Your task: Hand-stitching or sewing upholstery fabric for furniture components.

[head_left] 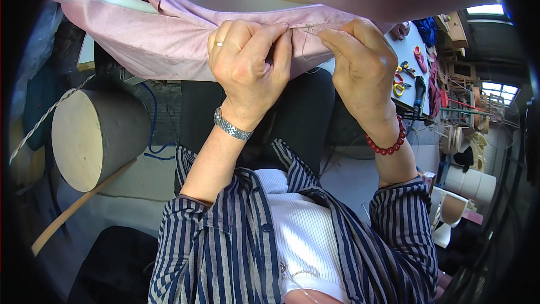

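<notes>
Pink velvety fabric [174,36] stretches across the top in a long padded band, with a second pink band arching above it. My left hand [247,59] is closed in a pinch on the fabric's upper edge, thumb and forefinger pressed together at the seam. Just to its right, my right hand [363,56] pinches at the same edge, its fingertips at a fine thread [305,50]. This thread loops loosely down over the fabric between both hands. Whether a needle is in the right fingers is too small to make out.
On a white table at right lie yellow-and-red scissors [399,85], pink-handled scissors [420,59] and a dark tool [419,93]. A large cylinder [101,138] stands at left beside a curved wooden strip [79,208]. A blue cable [153,118] hangs nearby. White rolls [469,184] are at far right.
</notes>
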Tool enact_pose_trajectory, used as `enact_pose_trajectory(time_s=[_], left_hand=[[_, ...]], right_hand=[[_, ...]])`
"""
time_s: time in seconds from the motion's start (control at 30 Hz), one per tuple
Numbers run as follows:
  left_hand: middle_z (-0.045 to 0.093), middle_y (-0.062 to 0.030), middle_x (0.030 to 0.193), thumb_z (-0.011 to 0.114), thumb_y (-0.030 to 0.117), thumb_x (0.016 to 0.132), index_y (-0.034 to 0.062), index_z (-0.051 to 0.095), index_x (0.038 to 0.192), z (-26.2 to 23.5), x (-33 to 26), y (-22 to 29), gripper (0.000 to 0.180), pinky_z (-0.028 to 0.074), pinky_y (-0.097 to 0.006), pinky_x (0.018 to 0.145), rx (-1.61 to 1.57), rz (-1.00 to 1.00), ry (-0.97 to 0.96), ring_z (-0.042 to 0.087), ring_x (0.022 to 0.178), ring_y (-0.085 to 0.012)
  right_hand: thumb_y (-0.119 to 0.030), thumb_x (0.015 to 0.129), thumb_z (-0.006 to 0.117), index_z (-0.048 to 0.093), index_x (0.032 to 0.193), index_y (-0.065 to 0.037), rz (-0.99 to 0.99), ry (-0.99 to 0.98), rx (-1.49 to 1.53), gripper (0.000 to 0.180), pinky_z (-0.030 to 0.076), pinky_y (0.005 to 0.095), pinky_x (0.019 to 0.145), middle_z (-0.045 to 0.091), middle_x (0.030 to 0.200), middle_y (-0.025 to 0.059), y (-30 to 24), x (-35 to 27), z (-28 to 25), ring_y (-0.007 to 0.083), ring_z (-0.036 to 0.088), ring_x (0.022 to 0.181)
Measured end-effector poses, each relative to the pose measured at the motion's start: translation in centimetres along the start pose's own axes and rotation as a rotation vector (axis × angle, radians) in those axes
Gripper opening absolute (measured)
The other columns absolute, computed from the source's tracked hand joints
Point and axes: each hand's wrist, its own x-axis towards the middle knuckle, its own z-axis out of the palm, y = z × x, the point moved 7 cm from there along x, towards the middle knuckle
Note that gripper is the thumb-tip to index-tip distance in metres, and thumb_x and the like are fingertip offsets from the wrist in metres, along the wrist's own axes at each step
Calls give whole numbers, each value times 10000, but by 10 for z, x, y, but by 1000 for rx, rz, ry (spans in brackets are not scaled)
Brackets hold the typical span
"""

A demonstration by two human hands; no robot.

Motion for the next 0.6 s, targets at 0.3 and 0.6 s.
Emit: enact_pose_trajectory(time_s=[0.3, 0.6], left_hand=[[585, -9, 692, 795, 44, 682, 89, 724, 757, 1, 3, -1, 113, 417, -337, 650, -14, 21, 1, 558, 666, -201], [617, -6, 711, 806, 41, 665, 88, 729, 744, -2, 0, 3, 120, 427, -330, 641, -13, 31, 6, 566, 671, -196]], right_hand=[[86, 651, 670, 724, 847, -42, 38, 107, 53, 240, 518, 369, 676, 607, 785, 91, 3, -1, 2, 288, 620, 761], [60, 642, 669, 688, 789, -59, 54, 257, 45, 190, 478, 376, 665, 595, 765, 72, 2, -11, 8, 281, 599, 734]])
